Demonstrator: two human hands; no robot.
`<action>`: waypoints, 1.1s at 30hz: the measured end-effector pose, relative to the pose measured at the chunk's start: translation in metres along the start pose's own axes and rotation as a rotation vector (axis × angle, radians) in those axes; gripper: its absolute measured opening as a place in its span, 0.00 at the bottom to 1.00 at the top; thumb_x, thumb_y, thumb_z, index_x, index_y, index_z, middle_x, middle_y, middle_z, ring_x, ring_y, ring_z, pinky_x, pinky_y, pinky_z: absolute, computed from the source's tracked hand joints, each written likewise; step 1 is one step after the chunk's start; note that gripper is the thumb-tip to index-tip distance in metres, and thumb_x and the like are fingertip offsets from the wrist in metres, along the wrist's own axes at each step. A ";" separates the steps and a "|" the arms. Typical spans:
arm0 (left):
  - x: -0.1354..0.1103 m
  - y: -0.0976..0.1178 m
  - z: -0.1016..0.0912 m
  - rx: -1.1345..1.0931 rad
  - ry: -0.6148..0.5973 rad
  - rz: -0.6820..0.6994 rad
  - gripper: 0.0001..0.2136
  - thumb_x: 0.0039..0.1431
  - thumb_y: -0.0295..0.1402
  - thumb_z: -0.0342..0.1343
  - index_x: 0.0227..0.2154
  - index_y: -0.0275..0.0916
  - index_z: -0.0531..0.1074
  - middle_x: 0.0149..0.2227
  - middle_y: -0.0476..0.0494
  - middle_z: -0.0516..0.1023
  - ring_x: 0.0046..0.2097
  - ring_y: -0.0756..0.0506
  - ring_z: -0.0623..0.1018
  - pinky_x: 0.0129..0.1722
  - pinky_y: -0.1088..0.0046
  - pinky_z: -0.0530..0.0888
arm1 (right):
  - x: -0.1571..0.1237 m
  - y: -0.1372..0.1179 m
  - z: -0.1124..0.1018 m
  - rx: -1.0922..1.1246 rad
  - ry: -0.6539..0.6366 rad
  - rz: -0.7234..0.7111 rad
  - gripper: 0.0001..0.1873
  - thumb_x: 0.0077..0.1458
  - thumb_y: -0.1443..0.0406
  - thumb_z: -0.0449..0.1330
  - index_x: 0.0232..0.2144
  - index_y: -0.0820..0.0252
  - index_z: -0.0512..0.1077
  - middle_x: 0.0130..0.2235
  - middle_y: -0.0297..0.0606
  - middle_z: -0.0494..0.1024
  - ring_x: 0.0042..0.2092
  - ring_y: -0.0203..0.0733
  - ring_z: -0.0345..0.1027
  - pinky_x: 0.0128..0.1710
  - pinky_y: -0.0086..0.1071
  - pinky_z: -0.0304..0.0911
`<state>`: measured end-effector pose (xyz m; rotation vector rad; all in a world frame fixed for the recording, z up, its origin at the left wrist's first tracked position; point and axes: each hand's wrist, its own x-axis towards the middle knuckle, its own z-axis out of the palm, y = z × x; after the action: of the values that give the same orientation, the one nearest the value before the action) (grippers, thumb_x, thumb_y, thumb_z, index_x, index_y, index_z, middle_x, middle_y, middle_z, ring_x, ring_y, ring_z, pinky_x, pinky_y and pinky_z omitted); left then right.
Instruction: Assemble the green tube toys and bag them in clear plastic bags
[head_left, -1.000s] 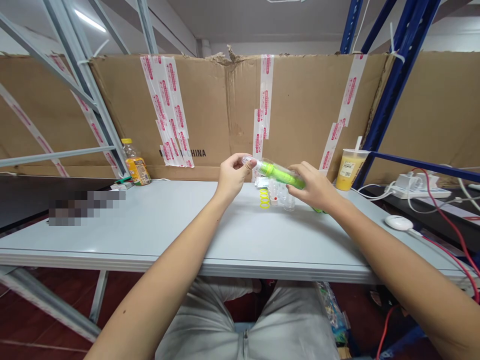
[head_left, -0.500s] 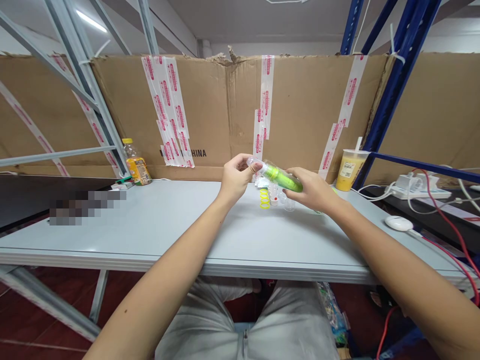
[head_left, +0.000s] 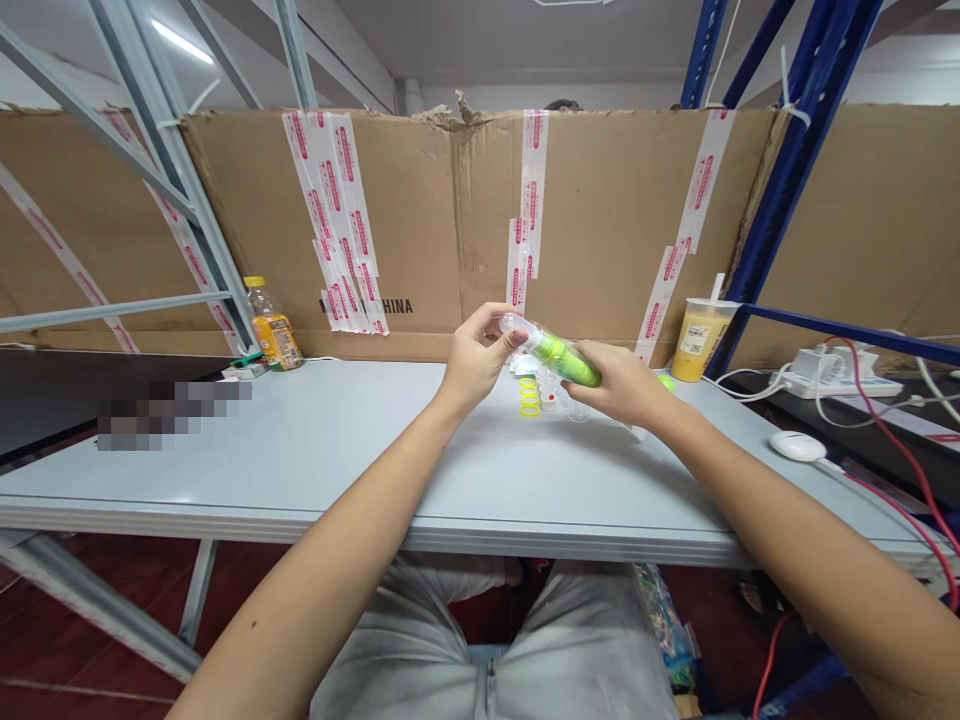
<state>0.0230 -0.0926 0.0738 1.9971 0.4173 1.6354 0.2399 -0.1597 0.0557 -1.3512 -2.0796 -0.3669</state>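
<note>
Both of my hands are closed on a bright green plastic tube (head_left: 561, 358) with a clear end, tilted above the table. At its clear upper end, the fingers and thumb of my left hand (head_left: 478, 352) pinch the plastic. My right hand (head_left: 621, 382) wraps round the lower green end and partly covers it. Under the tube lie several yellow rings (head_left: 529, 402) in a row, a small clear piece with a red dot (head_left: 550, 399) and a round clear part (head_left: 579, 411). A light green thing (head_left: 666, 382) shows behind my right wrist, mostly hidden.
A drink cup with a straw (head_left: 697, 342) stands at the back right, a yellow-capped bottle (head_left: 274, 328) at the back left. A white mouse-shaped device (head_left: 798, 447) and a power strip (head_left: 844, 380) with cables lie right. A taped cardboard wall (head_left: 435, 220) closes the back.
The green tube has tilted slightly more, and its lower end has shifted a little left. More of the light green thing shows behind my right wrist. Both hands keep their hold.
</note>
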 end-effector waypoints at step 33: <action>-0.004 -0.003 0.001 0.368 -0.042 0.087 0.15 0.55 0.47 0.63 0.37 0.40 0.74 0.44 0.43 0.77 0.48 0.44 0.74 0.51 0.67 0.69 | -0.001 -0.002 0.001 -0.246 -0.002 0.044 0.18 0.56 0.57 0.58 0.47 0.58 0.70 0.43 0.43 0.79 0.42 0.51 0.72 0.32 0.34 0.54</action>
<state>0.0236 -0.0925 0.0685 2.3417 0.6642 1.6596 0.2383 -0.1610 0.0543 -1.5360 -2.0545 -0.6194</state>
